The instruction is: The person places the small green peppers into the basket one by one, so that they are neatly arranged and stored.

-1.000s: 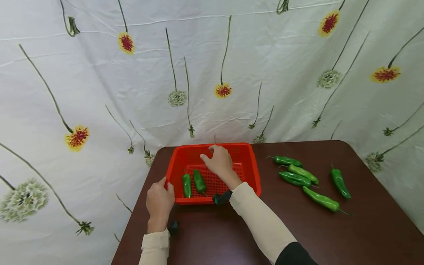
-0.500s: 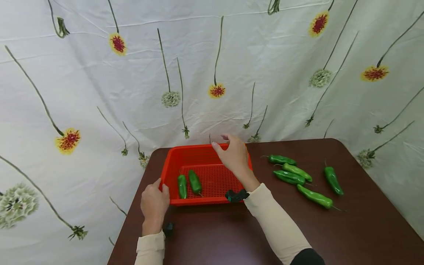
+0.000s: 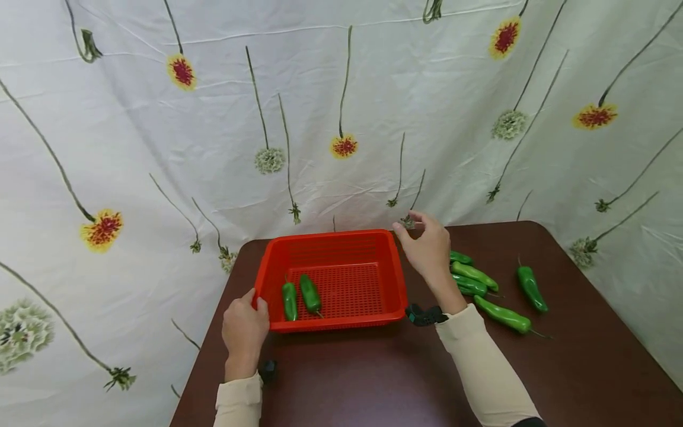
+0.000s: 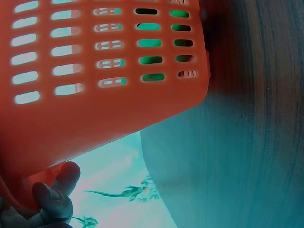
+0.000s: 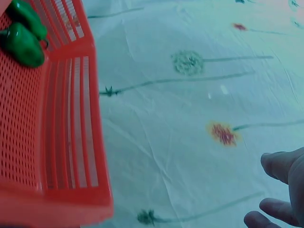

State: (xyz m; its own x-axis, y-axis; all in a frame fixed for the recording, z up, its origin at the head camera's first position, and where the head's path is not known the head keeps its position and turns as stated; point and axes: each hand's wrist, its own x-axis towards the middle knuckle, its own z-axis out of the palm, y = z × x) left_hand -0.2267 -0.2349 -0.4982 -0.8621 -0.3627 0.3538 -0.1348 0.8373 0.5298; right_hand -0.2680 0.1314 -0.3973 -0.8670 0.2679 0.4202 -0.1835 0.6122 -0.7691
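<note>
In the head view, can see a red basket point(image 3: 341, 323) at six o'clock from the centre, on a dark brown table point(image 3: 368, 379). At the eight o'clock corner of this basket, can see the left hand point(image 3: 244, 325), gripping the rim firmly between thumb and curled fingers. Inside the basket, also toward eight o'clock, can see two green peppers point(image 3: 310, 294), lying side by side on the mesh bottom. At two o'clock of the basket, near the rim, can see the right hand point(image 3: 428, 252), half open, with relaxed fingers bent away from the thumb, holding nothing. At about four o'clock from this hand, can count five loose peppers point(image 3: 472, 276) on the table: four close together, partly hidden behind the hand, and one lying apart. At twelve o'clock, can see a white cloth point(image 3: 320, 118) with printed flowers.

In the left wrist view, can see the slotted wall of the basket from outside, toward eleven o'clock. At eight o'clock, can see the left hand with fingers bent around the rim. Through slots near twelve o'clock, can notice green colour.

In the right wrist view, can see the basket at nine o'clock, with the two peppers at ten o'clock. At four o'clock, can see the right hand, apart from the basket, with a gap between thumb and fingers.
</note>
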